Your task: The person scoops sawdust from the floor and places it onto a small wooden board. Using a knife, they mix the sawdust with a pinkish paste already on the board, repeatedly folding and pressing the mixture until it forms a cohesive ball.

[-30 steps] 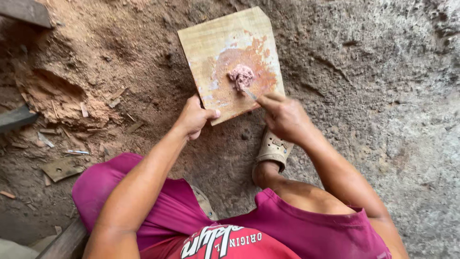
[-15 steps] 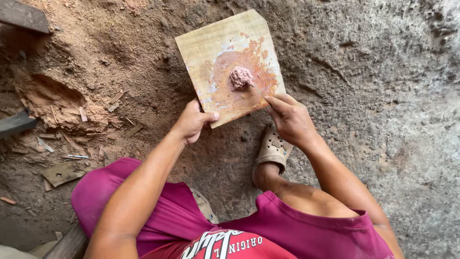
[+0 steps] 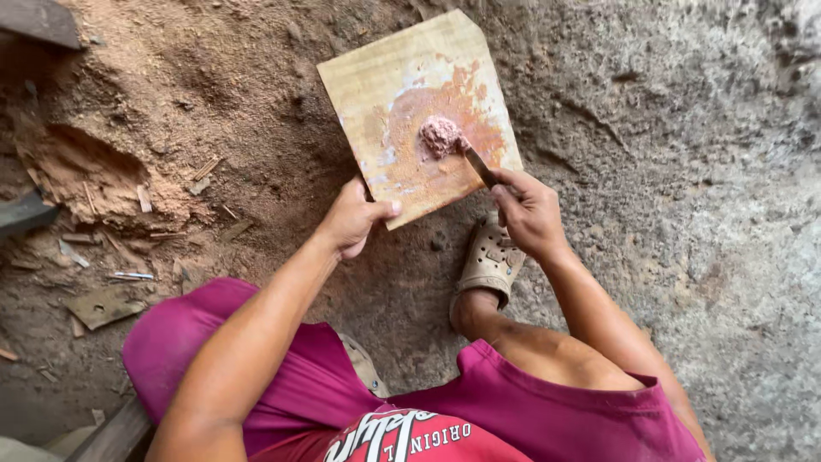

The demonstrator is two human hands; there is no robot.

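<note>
1. the ground is bare packed earth, grey and stony on one side, reddish and loose on the other, with wood chips scattered over the loose part.
2. the left hand pinches the near edge of a board lying flat on the dirt, thumb on top, pinning it down.
3. the right hand is closed round the handle of a small knife, its blade tip touching a lump of pinkish paste.
4. the lump sits about mid-board, on a reddish smear spreading toward the far edge.
5. a foot in a tan clog rests just beside the board's near corner, under the right wrist.
6. risks, as i judge them: the board lies on uneven dirt, so a hard push with the blade could rock or slide it if the left grip slackens; the paste could be shoved off the edge into the grit; loose soil nearby could foul the mix; the blade works close to the left thumb.
</note>
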